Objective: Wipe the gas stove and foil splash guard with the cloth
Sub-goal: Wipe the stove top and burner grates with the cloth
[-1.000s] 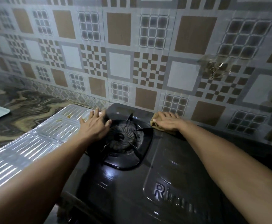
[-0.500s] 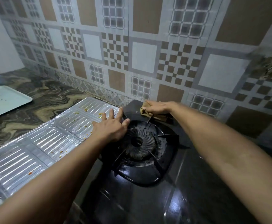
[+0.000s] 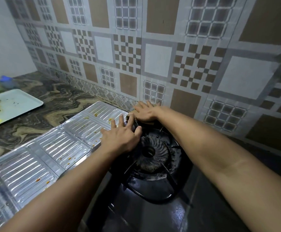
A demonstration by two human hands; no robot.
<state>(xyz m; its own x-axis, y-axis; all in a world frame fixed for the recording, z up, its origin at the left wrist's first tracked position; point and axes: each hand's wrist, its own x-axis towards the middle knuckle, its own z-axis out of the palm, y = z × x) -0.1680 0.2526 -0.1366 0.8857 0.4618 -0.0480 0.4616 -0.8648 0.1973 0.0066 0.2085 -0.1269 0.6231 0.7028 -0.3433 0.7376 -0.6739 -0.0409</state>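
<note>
A wall of square-patterned tiles (image 3: pixel 153 47) in brown, white and grey fills the far side, some tiles plain, some checkered, some gridded like small panes. A narrow border strip of ornamented grey tiles (image 3: pixel 94 88) runs along its foot. At the left it meets a plain white painted wall (image 3: pixel 1 39) in a corner. Below lies the table, a dark marbled stone top with swirling tan veins (image 3: pixel 56 104). On it at the left rests a pale green rectangular tray (image 3: pixel 19 102) carrying yellow scraps. The light is dim and cool.
</note>
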